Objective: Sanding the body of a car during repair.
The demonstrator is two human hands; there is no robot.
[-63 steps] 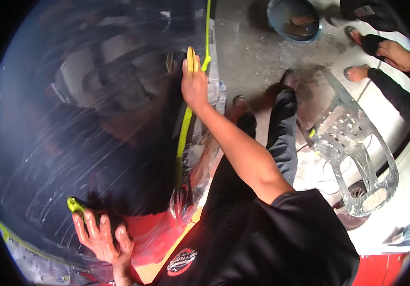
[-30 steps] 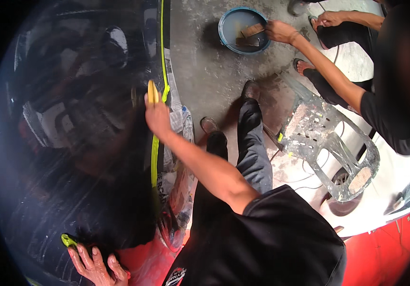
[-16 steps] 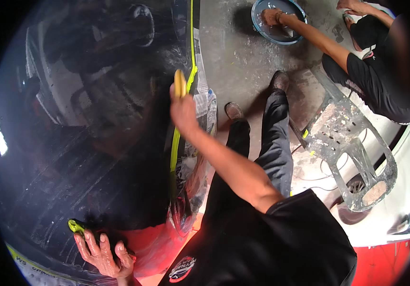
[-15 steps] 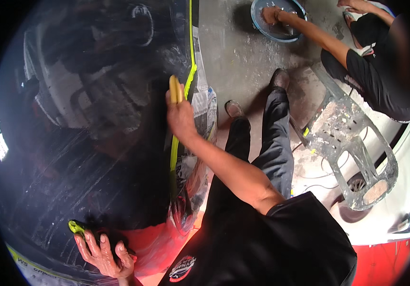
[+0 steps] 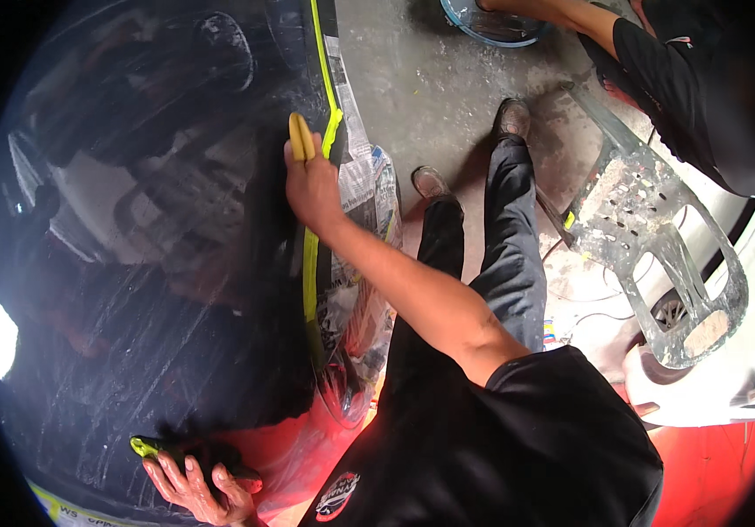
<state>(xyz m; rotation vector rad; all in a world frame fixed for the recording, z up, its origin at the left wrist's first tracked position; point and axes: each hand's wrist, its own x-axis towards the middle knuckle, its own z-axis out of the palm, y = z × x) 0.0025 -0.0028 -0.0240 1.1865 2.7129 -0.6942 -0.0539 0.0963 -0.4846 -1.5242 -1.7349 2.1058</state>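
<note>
My right hand (image 5: 311,189) reaches across to a dark, glossy car body panel (image 5: 158,342) on the left. Its fingers close round a folded yellow sanding pad (image 5: 301,138), held against the panel close to its taped edge. Pale streaks and scuffs cross the panel. Down at the lower left, my left hand (image 5: 206,492) lies on the vehicle with its fingers spread and looking wet. Just beyond those fingertips is a small yellow-green piece (image 5: 143,446). A dark patch beside that hand hides part of the surface, and red bodywork (image 5: 281,448) shows to its right.
Yellow-green tape (image 5: 310,290) and newspaper (image 5: 358,167) line the panel's edge. A paint-spattered plastic chair (image 5: 650,220) stands at the right. Behind it crouches another person in black (image 5: 685,105), one arm reaching into a blue-rimmed basin (image 5: 496,39). A white car (image 5: 720,386) is at far right.
The whole view has shifted a little. My right hand and the yellow sanding pad sit slightly farther up along the panel edge. My left hand stays by the yellow-green piece.
</note>
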